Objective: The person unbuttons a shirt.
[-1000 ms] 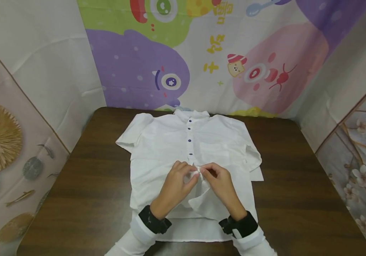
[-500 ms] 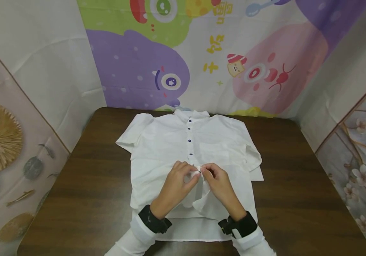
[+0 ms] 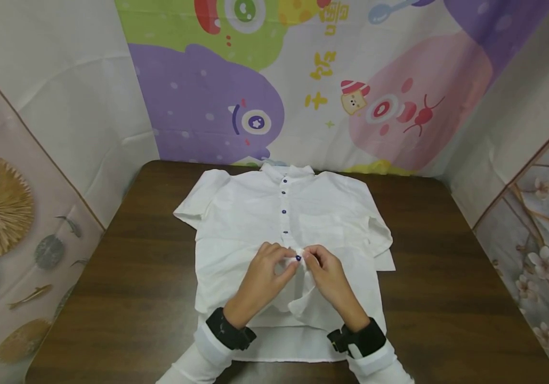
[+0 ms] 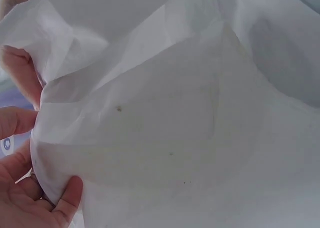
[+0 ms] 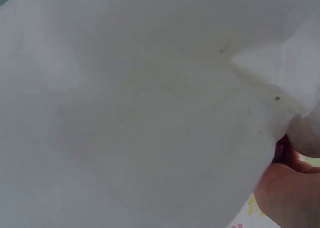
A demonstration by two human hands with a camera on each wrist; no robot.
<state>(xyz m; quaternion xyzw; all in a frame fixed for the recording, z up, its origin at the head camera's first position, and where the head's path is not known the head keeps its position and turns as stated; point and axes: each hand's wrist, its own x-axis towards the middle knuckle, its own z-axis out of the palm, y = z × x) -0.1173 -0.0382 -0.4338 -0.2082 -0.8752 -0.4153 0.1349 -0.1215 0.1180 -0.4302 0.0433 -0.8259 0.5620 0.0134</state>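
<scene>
A white short-sleeved shirt [image 3: 241, 213] lies front up, collar away from me, with dark blue buttons [image 3: 284, 212] down its placket. Low on the placket, my left hand [image 3: 264, 277] and right hand [image 3: 328, 272] meet and pinch raised cloth from either side. One dark blue button [image 3: 298, 258] shows between their fingertips. Below them the front edge of the cloth is lifted in a fold. In the left wrist view, fingers [image 4: 70, 200] hold the cloth's edge at the left. White cloth mostly fills the right wrist view, where part of a hand [image 5: 290, 188] shows at the right edge.
The shirt lies on a dark brown wooden table [image 3: 126, 282]. A cartoon-printed curtain [image 3: 217, 106] hangs along the far edge. Patterned cloth panels [image 3: 63, 106] stand at both sides. Black bands [image 3: 228, 329] are around both wrists.
The dark blue button between the fingertips has come into clear view. The fold below the hands has shifted slightly right. Both hands stay nearly in place, still pinching the cloth.
</scene>
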